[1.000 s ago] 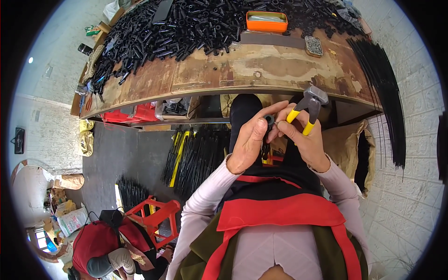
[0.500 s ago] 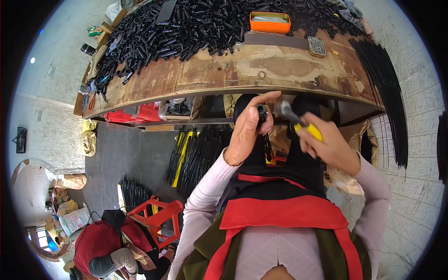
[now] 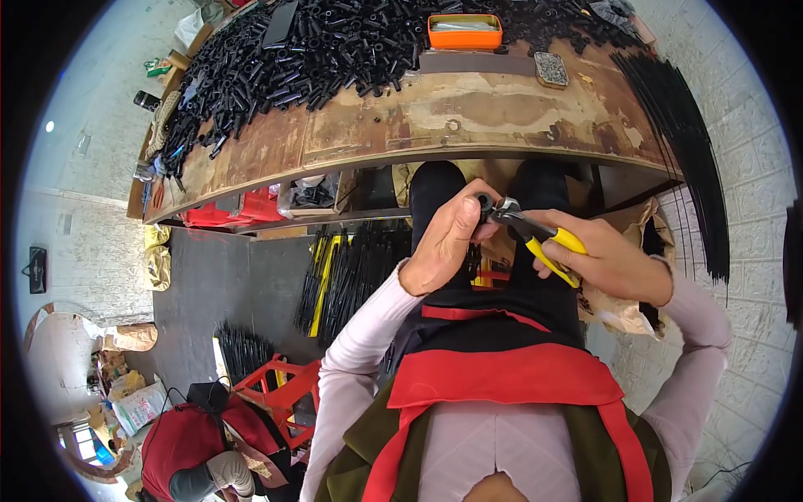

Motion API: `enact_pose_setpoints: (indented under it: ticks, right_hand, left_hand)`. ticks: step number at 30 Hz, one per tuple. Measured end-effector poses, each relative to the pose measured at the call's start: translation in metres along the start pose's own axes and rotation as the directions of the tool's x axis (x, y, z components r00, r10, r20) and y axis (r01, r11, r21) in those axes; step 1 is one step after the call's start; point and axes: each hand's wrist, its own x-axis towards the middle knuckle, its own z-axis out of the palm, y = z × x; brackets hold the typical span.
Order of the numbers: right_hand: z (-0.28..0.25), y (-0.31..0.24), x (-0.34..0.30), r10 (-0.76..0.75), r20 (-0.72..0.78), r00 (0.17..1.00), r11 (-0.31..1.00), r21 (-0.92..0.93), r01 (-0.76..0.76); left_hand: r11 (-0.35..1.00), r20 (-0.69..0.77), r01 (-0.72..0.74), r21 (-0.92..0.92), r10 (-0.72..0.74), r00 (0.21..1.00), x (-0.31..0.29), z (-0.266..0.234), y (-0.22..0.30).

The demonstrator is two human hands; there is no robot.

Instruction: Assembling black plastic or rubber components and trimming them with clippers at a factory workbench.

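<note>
In front of my lap, my left hand (image 3: 445, 236) is closed around a black tube (image 3: 484, 202), its round hollow end turned up between thumb and fingers. The rest of the tube is hidden below my hand. My right hand (image 3: 617, 261) grips a pair of pliers (image 3: 529, 227) with yellow handles and a dark metal head. The handles are spread apart. The jaws point left, right beside the tube's end; whether they bite on anything is too small to tell.
A worn wooden bench (image 3: 351, 134) stands ahead, heaped with black tubes (image 3: 309, 63). On it are an orange box (image 3: 465, 42), a small tin (image 3: 550, 70) and long black rods (image 3: 682, 151). A person (image 3: 196, 448) bends at lower left near a red stool (image 3: 288, 393).
The pliers have come to the tube's end and their handles have spread. My left hand has turned a little, its fingers now curled in. The view has shifted slightly.
</note>
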Motion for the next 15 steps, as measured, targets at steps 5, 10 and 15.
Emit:
enact_pose_setpoints:
  ticks: [5,10,15]
  right_hand:
    - [-0.012,-0.026,-0.003,0.217,0.128,0.968,0.976,-0.011,-0.217]
    - [-0.009,-0.005,0.007,0.317,0.511,0.799,0.749,0.382,-0.542]
    - [0.006,0.004,0.007,0.152,0.541,0.827,0.701,0.531,-0.476]
  left_hand:
    - [0.996,0.011,-0.004,0.088,0.003,1.0,-0.007,0.0,0.001]
    - [0.99,-0.018,0.049,0.132,-0.047,0.999,-0.014,0.0,0.009]
    - [0.999,0.084,0.032,-0.01,-0.031,0.996,-0.012,-0.017,0.0]
